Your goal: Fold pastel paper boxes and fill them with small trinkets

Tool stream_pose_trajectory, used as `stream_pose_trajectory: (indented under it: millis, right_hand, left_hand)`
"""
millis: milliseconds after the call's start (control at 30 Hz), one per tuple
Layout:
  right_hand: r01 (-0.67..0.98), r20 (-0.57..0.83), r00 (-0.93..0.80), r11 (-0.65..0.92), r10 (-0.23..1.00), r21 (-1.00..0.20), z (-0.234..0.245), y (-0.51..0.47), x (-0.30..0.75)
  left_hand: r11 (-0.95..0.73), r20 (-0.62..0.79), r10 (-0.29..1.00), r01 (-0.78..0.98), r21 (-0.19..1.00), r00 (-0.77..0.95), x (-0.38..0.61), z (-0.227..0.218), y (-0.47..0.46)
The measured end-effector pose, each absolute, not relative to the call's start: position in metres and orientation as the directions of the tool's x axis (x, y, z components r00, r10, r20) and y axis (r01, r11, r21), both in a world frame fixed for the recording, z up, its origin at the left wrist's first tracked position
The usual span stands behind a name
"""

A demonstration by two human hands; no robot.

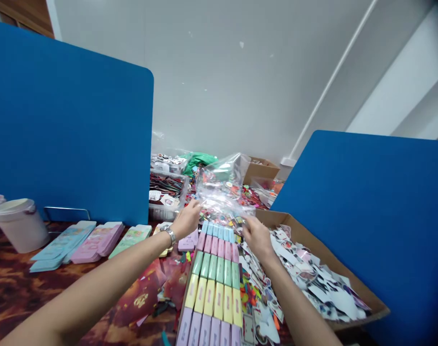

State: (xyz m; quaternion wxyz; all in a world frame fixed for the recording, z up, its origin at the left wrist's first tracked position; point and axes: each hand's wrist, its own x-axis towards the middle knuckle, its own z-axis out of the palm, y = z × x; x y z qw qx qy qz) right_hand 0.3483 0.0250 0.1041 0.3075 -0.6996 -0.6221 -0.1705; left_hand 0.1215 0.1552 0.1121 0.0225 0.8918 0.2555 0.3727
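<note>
My left hand [187, 219], with a metal watch [168, 234] on the wrist, grips one side of a clear plastic bag [224, 175]. On the other side my right hand [255, 234] has its fingers closed at the edge of the same plastic. The bag is stretched between both hands, its far part standing up and see-through. Beneath and in front of it lies a long tray of small boxes [213, 300] in rows of blue, pink, green, yellow and purple. The bag's near edge is at the blue row; whether it covers those boxes I cannot tell.
At the left lie stacks of blue cards [63, 242], pink cards [98, 241] and green cards [132, 238], near a white bucket [21, 226]. A cardboard box [379, 307] of loose stickers stands at right. Blue partitions [70, 129] flank the table; piled small pieces lie behind.
</note>
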Motion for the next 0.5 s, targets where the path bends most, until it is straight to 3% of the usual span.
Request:
stream_pose_trajectory:
  millis: [133, 267, 500]
  right_hand:
    - [0.981, 0.665, 0.169, -0.056, 0.727, -0.188, 0.093, 0.032, 0.357]
    - [0.981, 0.608, 0.175, -0.088, 0.774, -0.17, 0.09, 0.043, 0.362]
    - [0.944, 0.517, 0.329, -0.265, 0.791, -0.195, 0.049, 0.076, 0.382]
  left_hand:
    - [-0.825, 0.577, 0.55, 0.503, 0.26, 0.604, 0.13, 0.1, 0.172]
    - [-0.794, 0.504, 0.597, 0.552, 0.256, 0.624, 0.141, 0.097, 0.183]
    - [-0.755, 0.368, 0.648, 0.626, 0.194, 0.667, 0.168, 0.068, 0.208]
